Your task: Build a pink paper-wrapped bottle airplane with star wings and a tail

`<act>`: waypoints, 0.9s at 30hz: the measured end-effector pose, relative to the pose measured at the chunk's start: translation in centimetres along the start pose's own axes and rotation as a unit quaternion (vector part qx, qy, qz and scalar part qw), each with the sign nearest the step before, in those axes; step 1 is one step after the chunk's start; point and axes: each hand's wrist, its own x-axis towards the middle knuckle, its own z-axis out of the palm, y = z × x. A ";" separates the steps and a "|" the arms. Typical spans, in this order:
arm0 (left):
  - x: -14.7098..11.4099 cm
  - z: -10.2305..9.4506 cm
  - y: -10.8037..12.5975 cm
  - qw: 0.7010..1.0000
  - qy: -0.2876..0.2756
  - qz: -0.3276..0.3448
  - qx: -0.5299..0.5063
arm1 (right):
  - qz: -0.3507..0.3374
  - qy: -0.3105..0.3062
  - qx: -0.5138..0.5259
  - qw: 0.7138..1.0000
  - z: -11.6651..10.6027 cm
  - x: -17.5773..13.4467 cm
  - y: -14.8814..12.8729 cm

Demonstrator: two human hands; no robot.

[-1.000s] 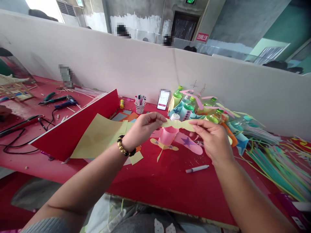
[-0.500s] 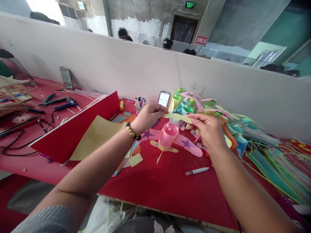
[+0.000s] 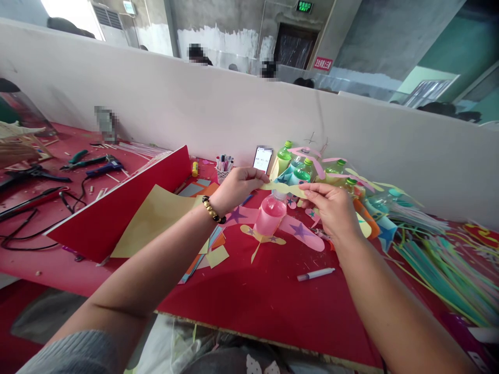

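Between my two hands a pale yellow paper strip with wavy edges (image 3: 284, 188) is stretched sideways. My left hand (image 3: 249, 181) pinches its left end, and my right hand (image 3: 325, 200) pinches the right end. The strip is held at the cap of a plastic bottle with a pink lower part (image 3: 270, 215); whether it touches the cap I cannot tell. From the bottle's sides spread pink paper wings with purple stars (image 3: 302, 232). At its near end sits a yellow paper tail piece (image 3: 262, 239), also with stars.
Behind my right hand stand several decorated bottles (image 3: 302, 171). A phone (image 3: 262, 158) and a pen cup (image 3: 224, 167) are by the white partition. Yellow paper (image 3: 156, 218) lies left, a white marker (image 3: 315, 274) in front, coloured strips (image 3: 436, 275) right.
My hands and the yellow strip have barely moved. At the far left, another person's hand that was near the tools is gone from there.
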 end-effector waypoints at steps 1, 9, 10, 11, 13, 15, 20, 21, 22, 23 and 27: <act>0.0 0.0 0.0 1.000 0.000 0.001 0.001 | -0.001 0.000 -0.001 1.000 0.0 0.0 0.0; 0.1 0.0 -0.3 1.000 -0.009 -0.010 -0.003 | -0.003 -0.008 -0.025 1.000 -0.1 0.0 0.3; 0.1 0.0 -0.3 1.000 -0.009 -0.010 0.000 | -0.003 -0.008 -0.027 1.000 -0.1 0.0 0.4; 0.1 0.0 -0.3 1.000 -0.009 -0.009 0.004 | -0.004 -0.009 -0.029 1.000 -0.1 0.0 0.5; 0.1 -0.1 -0.4 1.000 -0.009 -0.008 0.010 | -0.004 -0.012 -0.032 0.999 -0.1 0.0 0.7; 0.1 -0.1 -0.3 1.000 -0.008 -0.007 0.017 | -0.004 -0.016 -0.033 0.999 -0.2 0.0 0.9; 0.0 -0.1 -0.1 1.000 -0.008 -0.013 0.026 | -0.003 -0.019 -0.033 0.999 -0.2 0.0 1.0; 0.0 -0.1 -0.1 1.000 -0.009 -0.013 0.027 | -0.002 -0.020 -0.033 0.999 -0.1 0.0 1.0; 0.0 0.0 -0.1 0.999 -0.009 -0.012 0.029 | -0.001 -0.021 -0.033 0.999 -0.1 0.0 1.0; 0.0 0.0 -0.1 0.999 -0.008 -0.010 0.031 | 0.000 -0.023 -0.032 0.999 -0.1 0.0 1.0; -0.1 -0.1 -0.2 0.999 -0.010 0.005 0.046 | 0.005 -0.021 -0.030 0.999 -0.1 -0.1 0.7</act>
